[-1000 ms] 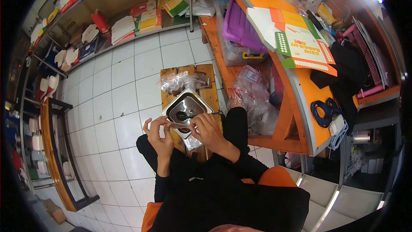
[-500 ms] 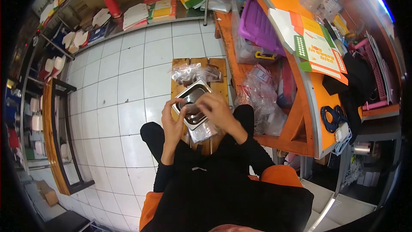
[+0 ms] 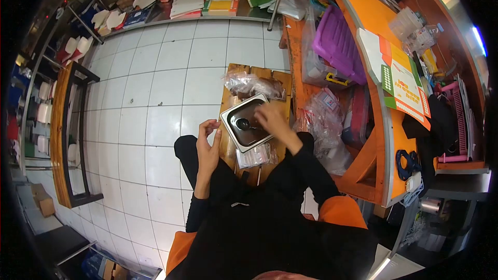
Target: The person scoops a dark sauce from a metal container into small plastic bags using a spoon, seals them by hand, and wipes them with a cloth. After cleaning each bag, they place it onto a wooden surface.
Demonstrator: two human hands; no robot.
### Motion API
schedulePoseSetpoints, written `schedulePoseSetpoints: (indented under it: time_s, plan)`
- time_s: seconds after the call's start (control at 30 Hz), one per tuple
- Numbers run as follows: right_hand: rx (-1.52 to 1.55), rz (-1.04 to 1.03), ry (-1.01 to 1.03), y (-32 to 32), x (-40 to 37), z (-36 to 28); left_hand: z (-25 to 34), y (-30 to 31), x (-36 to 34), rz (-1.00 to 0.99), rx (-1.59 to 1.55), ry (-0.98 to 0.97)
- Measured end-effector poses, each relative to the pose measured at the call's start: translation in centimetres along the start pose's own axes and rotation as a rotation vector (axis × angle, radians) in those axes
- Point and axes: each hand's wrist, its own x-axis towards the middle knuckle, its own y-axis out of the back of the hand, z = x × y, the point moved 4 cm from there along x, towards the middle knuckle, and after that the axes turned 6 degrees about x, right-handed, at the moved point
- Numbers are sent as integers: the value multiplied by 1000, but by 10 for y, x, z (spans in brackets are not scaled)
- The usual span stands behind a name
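Note:
A rectangular metal pan [image 3: 225,119] stands on the small wooden table, with dark contents and a round dark object [image 3: 242,124] inside. My right hand [image 3: 274,122] reaches over the pan's right side, its fingers pointing down into it. Those fingers are smeared by motion, and I cannot tell whether they hold anything. Left of the pan, close to its rim, my left hand [image 3: 208,142] is raised with thumb and curved fingers apart, nothing visible between them. Clear plastic packets [image 3: 257,156] lie at the pan's near edge, and more clear bags [image 3: 251,85] lie beyond it.
The slatted wooden table [image 3: 283,79] stands between my knees on a tiled floor. To the right, an orange counter [image 3: 391,111] carries a printed box sheet [image 3: 403,83]. Under it are a purple basket [image 3: 337,46] and plastic bags [image 3: 324,129]. A wooden-topped bench [image 3: 63,140] is at left.
My hands, close together over the pan around something small, have separated. The left is now beside the pan, the right over its right side. The view has shifted, moving the pan rightward.

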Motion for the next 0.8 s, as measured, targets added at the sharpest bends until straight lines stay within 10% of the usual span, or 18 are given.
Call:
schedulePoseSetpoints:
  time_s: [0.2, 0.3, 0.43, 0.8]
  plan:
    - [132, -491, -390, -66, -117, -10, -7, -9, -3, -77, -31, 62]
    - [-221, -31, -131, -75, -135, 0, -2, -18, -3, -137, -39, 57]
    - [158, -375, -592, -106, -159, 41, -1, -22, -6, -183, -44, 65]
    - [164, -241, -705, -101, -161, 51, -9, -35, -12, -296, -43, 104]
